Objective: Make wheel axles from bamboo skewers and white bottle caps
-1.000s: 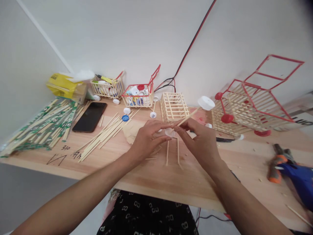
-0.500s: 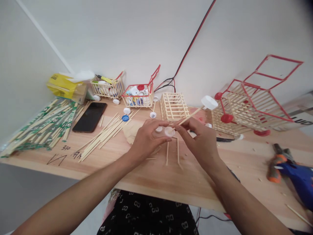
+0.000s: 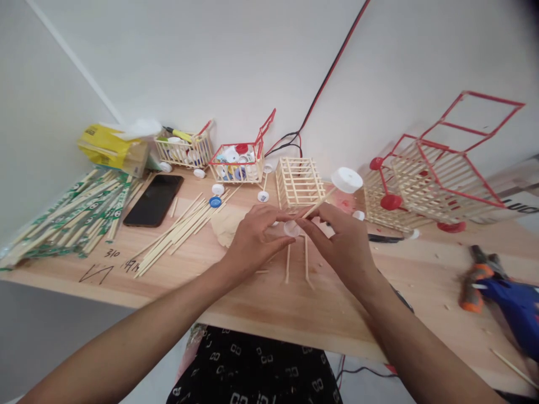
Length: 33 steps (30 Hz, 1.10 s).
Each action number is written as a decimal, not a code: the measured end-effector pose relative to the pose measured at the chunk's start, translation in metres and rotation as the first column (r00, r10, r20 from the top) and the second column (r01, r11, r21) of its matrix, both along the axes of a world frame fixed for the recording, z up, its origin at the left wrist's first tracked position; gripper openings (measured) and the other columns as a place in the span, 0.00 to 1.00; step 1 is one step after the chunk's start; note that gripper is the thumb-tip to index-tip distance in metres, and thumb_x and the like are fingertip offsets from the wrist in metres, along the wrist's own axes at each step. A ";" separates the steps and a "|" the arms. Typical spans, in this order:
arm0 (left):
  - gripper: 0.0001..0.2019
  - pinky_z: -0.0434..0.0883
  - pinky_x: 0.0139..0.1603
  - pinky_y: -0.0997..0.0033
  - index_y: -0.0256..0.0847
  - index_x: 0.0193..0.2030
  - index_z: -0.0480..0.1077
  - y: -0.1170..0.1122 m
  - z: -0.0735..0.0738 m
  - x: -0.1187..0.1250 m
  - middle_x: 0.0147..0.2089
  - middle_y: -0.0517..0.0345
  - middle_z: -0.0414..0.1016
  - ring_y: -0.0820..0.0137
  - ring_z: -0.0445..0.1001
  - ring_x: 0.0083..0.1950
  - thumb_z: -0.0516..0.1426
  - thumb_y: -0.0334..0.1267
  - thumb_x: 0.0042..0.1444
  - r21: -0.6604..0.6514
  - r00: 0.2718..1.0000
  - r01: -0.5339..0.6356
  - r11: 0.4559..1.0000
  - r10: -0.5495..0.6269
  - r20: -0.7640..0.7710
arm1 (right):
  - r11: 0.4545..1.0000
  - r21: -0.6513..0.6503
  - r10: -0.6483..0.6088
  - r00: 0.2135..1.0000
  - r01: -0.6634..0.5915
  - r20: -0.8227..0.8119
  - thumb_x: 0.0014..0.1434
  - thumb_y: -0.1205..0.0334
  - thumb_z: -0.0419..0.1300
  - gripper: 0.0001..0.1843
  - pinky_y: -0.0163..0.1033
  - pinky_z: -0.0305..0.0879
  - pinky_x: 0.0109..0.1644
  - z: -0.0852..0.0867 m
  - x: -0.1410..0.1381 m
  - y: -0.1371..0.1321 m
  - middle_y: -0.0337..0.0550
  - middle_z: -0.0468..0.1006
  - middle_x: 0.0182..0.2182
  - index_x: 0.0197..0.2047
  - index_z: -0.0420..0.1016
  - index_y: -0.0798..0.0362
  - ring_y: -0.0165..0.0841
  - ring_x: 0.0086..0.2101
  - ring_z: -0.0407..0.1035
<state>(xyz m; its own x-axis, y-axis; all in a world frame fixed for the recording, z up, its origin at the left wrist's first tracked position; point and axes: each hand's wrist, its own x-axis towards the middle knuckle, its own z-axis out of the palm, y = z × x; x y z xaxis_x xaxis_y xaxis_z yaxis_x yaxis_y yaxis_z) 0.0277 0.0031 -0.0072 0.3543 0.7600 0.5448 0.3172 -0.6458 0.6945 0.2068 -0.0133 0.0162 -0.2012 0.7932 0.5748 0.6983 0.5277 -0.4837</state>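
Observation:
My right hand [image 3: 342,235] pinches a wooden stick [image 3: 315,206] that carries a white bottle cap [image 3: 347,180] on its far end. The stick's near end meets a translucent white cap [image 3: 291,228], which my left hand [image 3: 260,234] grips between thumb and fingers. Whether stick and cap are joined cannot be made out. Below the hands, a thin stick frame [image 3: 306,261] lies on the table. Just behind them stands a slatted stick basket [image 3: 300,182].
Loose sticks [image 3: 181,235], a phone [image 3: 154,201] and packaged chopsticks [image 3: 71,216] lie to the left. Small carts [image 3: 238,165] holding caps stand along the wall. A larger red-trimmed cart [image 3: 446,163], pliers [image 3: 475,280] and a blue glue gun [image 3: 514,306] are at the right.
The stick's white-capped end has swung left and slightly up, its face turning more toward me. Both hands stay close together, still holding the stick and the translucent cap.

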 end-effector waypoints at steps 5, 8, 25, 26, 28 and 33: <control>0.13 0.67 0.54 0.57 0.42 0.44 0.73 0.000 0.001 0.000 0.46 0.53 0.77 0.63 0.71 0.51 0.65 0.36 0.50 -0.038 1.000 -0.006 0.999 0.007 0.018 | 0.999 0.034 -0.003 1.000 0.003 -0.001 0.59 0.60 0.59 0.04 0.39 0.65 0.37 0.000 -0.001 -0.001 0.37 0.77 0.29 0.32 0.72 0.49 0.32 0.31 0.71; 0.14 0.66 0.54 0.58 0.42 0.46 0.73 0.000 0.001 0.000 0.46 0.53 0.77 0.64 0.70 0.51 0.64 0.35 0.51 -0.046 1.000 0.003 0.999 -0.002 0.017 | 1.000 0.024 0.011 1.000 -0.011 -0.004 0.59 0.61 0.59 0.03 0.39 0.66 0.38 0.001 -0.001 -0.001 0.38 0.79 0.31 0.34 0.74 0.49 0.32 0.33 0.72; 0.14 0.66 0.55 0.58 0.41 0.47 0.72 -0.001 -0.001 -0.001 0.48 0.52 0.76 0.64 0.70 0.52 0.63 0.34 0.52 -0.062 1.000 0.006 0.998 -0.006 -0.003 | 0.997 -0.005 0.071 0.997 -0.071 0.000 0.60 0.62 0.59 0.04 0.42 0.67 0.43 0.000 0.001 0.001 0.40 0.81 0.36 0.36 0.75 0.48 0.35 0.38 0.74; 0.14 0.66 0.55 0.58 0.41 0.47 0.72 -0.001 -0.001 -0.001 0.48 0.52 0.76 0.63 0.70 0.52 0.63 0.34 0.52 -0.061 1.000 0.006 0.998 -0.006 -0.002 | 0.997 -0.004 0.072 0.997 -0.072 -0.003 0.60 0.62 0.59 0.03 0.42 0.67 0.43 0.000 0.001 0.001 0.39 0.81 0.36 0.37 0.75 0.48 0.35 0.38 0.74; 0.14 0.66 0.55 0.58 0.41 0.47 0.72 -0.001 0.000 -0.001 0.48 0.52 0.76 0.63 0.70 0.52 0.63 0.34 0.52 -0.056 1.000 0.007 0.998 -0.007 0.005 | 0.997 -0.004 0.075 0.997 -0.075 -0.009 0.60 0.63 0.59 0.04 0.41 0.67 0.43 0.000 0.002 0.000 0.39 0.81 0.36 0.37 0.75 0.48 0.35 0.38 0.74; 0.15 0.66 0.55 0.57 0.41 0.48 0.72 -0.001 0.000 0.000 0.47 0.51 0.76 0.63 0.70 0.52 0.63 0.34 0.52 -0.056 1.000 0.011 0.998 -0.011 0.011 | 0.996 0.006 0.086 0.996 -0.086 0.017 0.60 0.63 0.59 0.05 0.41 0.67 0.43 0.001 0.003 0.001 0.40 0.81 0.37 0.39 0.76 0.48 0.36 0.39 0.73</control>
<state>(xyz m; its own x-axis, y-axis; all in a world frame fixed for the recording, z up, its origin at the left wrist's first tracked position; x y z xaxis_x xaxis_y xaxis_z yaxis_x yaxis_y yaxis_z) 0.0275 0.0025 -0.0076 0.3575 0.7854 0.5054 0.3028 -0.6094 0.7328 0.2100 -0.0125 0.0172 -0.2778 0.7690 0.5758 0.6581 0.5890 -0.4690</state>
